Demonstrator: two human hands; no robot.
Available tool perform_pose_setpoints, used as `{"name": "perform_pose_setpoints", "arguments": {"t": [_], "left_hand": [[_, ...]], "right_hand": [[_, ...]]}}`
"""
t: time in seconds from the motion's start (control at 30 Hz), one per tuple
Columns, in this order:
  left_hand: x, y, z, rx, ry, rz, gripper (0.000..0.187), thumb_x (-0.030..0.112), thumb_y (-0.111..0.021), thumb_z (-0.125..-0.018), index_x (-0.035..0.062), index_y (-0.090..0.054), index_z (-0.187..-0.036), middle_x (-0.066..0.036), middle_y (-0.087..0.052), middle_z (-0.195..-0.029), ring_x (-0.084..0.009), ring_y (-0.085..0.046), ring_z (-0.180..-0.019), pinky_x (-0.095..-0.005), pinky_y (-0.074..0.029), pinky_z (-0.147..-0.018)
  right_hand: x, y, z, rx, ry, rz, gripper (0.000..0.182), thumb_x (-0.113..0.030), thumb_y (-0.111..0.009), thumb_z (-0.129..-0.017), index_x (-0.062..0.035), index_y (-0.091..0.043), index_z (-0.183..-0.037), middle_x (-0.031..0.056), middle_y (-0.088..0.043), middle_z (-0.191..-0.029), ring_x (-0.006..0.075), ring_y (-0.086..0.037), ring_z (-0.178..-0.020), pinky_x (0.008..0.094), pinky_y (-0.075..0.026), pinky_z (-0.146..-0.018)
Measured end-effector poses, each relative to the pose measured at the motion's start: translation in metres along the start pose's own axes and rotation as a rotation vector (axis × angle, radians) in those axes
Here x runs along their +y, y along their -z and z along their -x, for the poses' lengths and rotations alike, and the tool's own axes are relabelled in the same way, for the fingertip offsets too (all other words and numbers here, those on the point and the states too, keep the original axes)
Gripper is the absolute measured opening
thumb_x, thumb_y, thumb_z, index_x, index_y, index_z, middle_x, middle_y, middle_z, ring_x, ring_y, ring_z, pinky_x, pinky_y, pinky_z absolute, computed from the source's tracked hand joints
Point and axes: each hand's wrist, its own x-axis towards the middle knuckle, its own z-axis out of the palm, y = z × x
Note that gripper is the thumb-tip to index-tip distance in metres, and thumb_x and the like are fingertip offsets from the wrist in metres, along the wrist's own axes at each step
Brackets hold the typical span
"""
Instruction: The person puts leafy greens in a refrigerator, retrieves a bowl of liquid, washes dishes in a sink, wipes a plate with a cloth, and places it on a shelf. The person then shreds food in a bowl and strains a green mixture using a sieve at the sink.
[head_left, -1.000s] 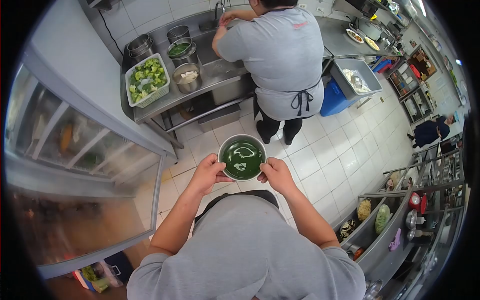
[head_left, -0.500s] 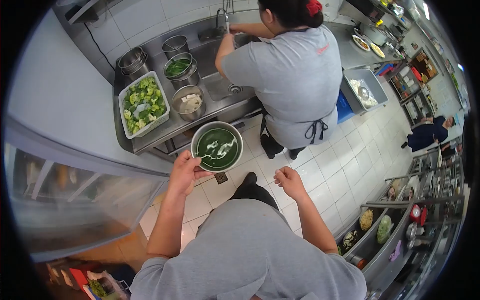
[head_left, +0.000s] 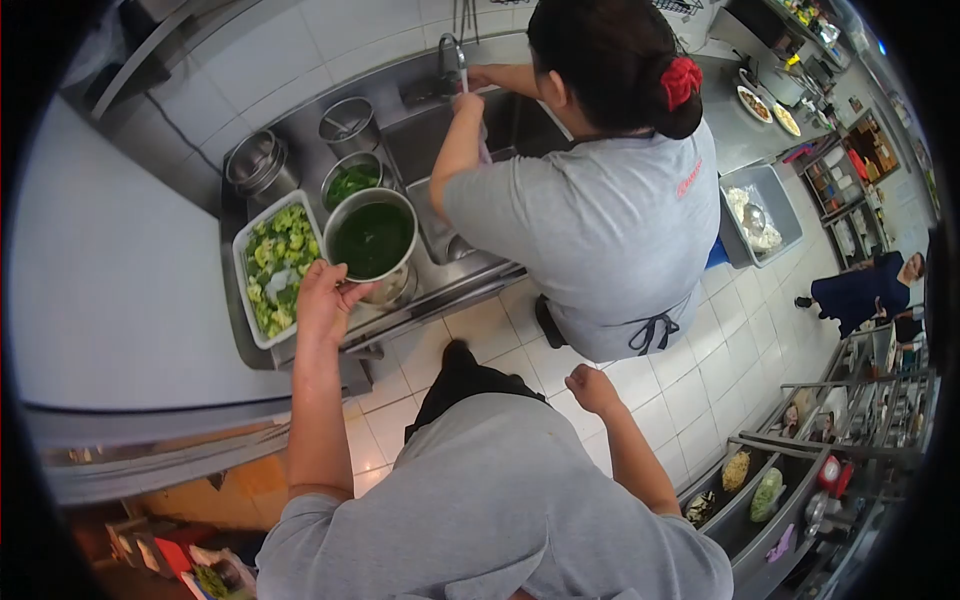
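My left hand [head_left: 325,300] grips the near rim of a round steel pot [head_left: 405,262] with dark green liquid in it, thumb over the edge. I hold the pot over the front of the steel counter, partly covering a steel bowl [head_left: 402,290] of pale pieces. Behind it stands a steel pot of green leaves [head_left: 350,183]. To the left is a white basket [head_left: 243,262] filled with broccoli florets [head_left: 277,255]. My right hand [head_left: 594,388] hangs in front of my body above the tiled floor, fingers curled in, with no object visible in it.
A co-worker in a grey shirt [head_left: 620,220] stands close at the right, hands under the sink tap [head_left: 455,55]. Stacked steel pots [head_left: 262,165] occupy the back left. A grey bin [head_left: 785,225] sits beyond the co-worker. Another person [head_left: 860,290] is far right.
My left hand has carried the pot forward and left, from above the floor to over the counter's front. I am nearer the sink. My right hand stays curled and has shifted slightly down and right.
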Motion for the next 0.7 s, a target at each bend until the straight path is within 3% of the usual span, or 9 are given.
{"name": "perform_pose_setpoints", "arguments": {"t": [0.1, 0.23, 0.27, 0.33, 0.4, 0.43, 0.5, 0.7], "left_hand": [[0.01, 0.009, -0.064, -0.028, -0.018, -0.025, 0.007, 0.001, -0.058, -0.098, 0.0015, -0.053, -0.093, -0.02, -0.069, -0.103, -0.0368, -0.075, -0.091, -0.0487, -0.069, -0.082], [0.008, 0.035, -0.154, -0.059, -0.119, -0.036, 0.005, 0.002, -0.062, -0.097, 0.0007, -0.058, -0.098, -0.013, -0.06, -0.101, -0.0295, -0.066, -0.099, -0.0588, -0.059, -0.101], [0.015, 0.017, -0.165, -0.053, -0.121, -0.037, 0.005, 0.003, -0.062, -0.097, -0.0006, -0.059, -0.099, -0.014, -0.062, -0.105, -0.0275, -0.065, -0.103, -0.0569, -0.059, -0.102], [0.004, 0.051, -0.234, -0.124, -0.123, -0.129, 0.013, 0.005, -0.061, -0.1, -0.0059, -0.061, -0.107, -0.017, -0.064, -0.115, -0.0278, -0.064, -0.108, -0.0547, -0.059, -0.103], [-0.005, 0.069, -0.285, -0.179, -0.244, -0.332, 0.018, 0.007, -0.06, -0.102, -0.0095, -0.059, -0.109, -0.02, -0.065, -0.116, -0.03, -0.065, -0.109, -0.0499, -0.059, -0.105], [-0.007, 0.071, -0.305, -0.179, -0.322, -0.486, 0.019, 0.008, -0.059, -0.102, -0.0106, -0.059, -0.109, -0.021, -0.066, -0.116, -0.0308, -0.066, -0.11, -0.048, -0.06, -0.106], [0.008, 0.047, -0.318, -0.11, -0.033, -0.088, 0.02, 0.006, -0.057, -0.103, -0.0126, -0.058, -0.111, -0.023, -0.065, -0.117, -0.0329, -0.067, -0.108, -0.0462, -0.061, -0.106], [0.007, 0.0, -0.364, -0.094, 0.025, -0.123, 0.025, 0.004, -0.055, -0.102, -0.0173, -0.057, -0.114, -0.024, -0.065, -0.119, -0.0358, -0.068, -0.11, -0.0445, -0.061, -0.106]], "right_hand": [[0.046, -0.025, -0.013, 0.055, -0.119, -0.037, 0.033, -0.032, -0.071, -0.096, 0.0001, -0.07, -0.101, 0.0207, -0.076, -0.093, 0.0378, -0.074, -0.091, 0.0445, -0.058, -0.082], [0.1, -0.06, 0.003, 0.204, -0.387, -0.13, 0.035, -0.033, -0.069, -0.092, 0.0, -0.073, -0.103, 0.0224, -0.077, -0.095, 0.0376, -0.074, -0.094, 0.0464, -0.058, -0.087], [0.113, -0.071, 0.01, 0.199, -0.477, -0.133, 0.037, -0.034, -0.068, -0.091, 0.0002, -0.074, -0.104, 0.0233, -0.077, -0.098, 0.0385, -0.074, -0.097, 0.0471, -0.058, -0.088], [0.133, -0.094, 0.027, 0.262, -0.661, -0.183, 0.039, -0.035, -0.067, -0.091, 0.0004, -0.075, -0.105, 0.0243, -0.077, -0.1, 0.0394, -0.074, -0.099, 0.0479, -0.057, -0.09], [0.144, -0.112, 0.046, 0.023, -0.747, -0.041, 0.041, -0.035, -0.065, -0.089, 0.0005, -0.078, -0.104, 0.0255, -0.076, -0.105, 0.0406, -0.073, -0.103, 0.0487, -0.057, -0.093], [0.138, -0.119, 0.056, 0.06, -0.799, -0.072, 0.041, -0.035, -0.065, -0.089, 0.0005, -0.078, -0.104, 0.0255, -0.076, -0.105, 0.0406, -0.073, -0.103, 0.0487, -0.057, -0.093], [0.127, -0.126, 0.064, 0.053, -0.872, -0.145, 0.046, -0.036, -0.062, -0.09, 0.0049, -0.077, -0.107, 0.03, -0.073, -0.114, 0.0445, -0.07, -0.111, 0.0485, -0.056, -0.097], [0.076, -0.148, 0.057, 0.165, -0.834, -0.272, 0.042, -0.037, -0.065, -0.089, -0.0002, -0.078, -0.105, 0.0249, -0.076, -0.109, 0.0405, -0.072, -0.107, 0.0472, -0.057, -0.096]]}}
